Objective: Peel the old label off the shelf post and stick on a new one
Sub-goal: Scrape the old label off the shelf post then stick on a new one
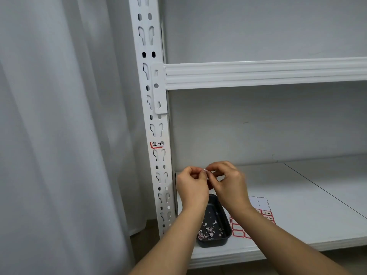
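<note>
The white slotted shelf post (156,135) stands left of centre. On it sits a torn old label (156,145), red-edged with black handwriting, its right and upper parts ragged. My left hand (191,186) and my right hand (226,185) meet in front of the lower shelf, below and right of that label. Their fingertips pinch a small pale scrap of label (206,172) between them. A sheet of new red-bordered labels (266,214) lies on the lower shelf, partly hidden by my right forearm.
A black tray (224,221) holding several torn label bits rests on the lower shelf (307,205) under my hands. A white beam (258,75) carries the upper shelf. A grey curtain (59,135) hangs left of the post.
</note>
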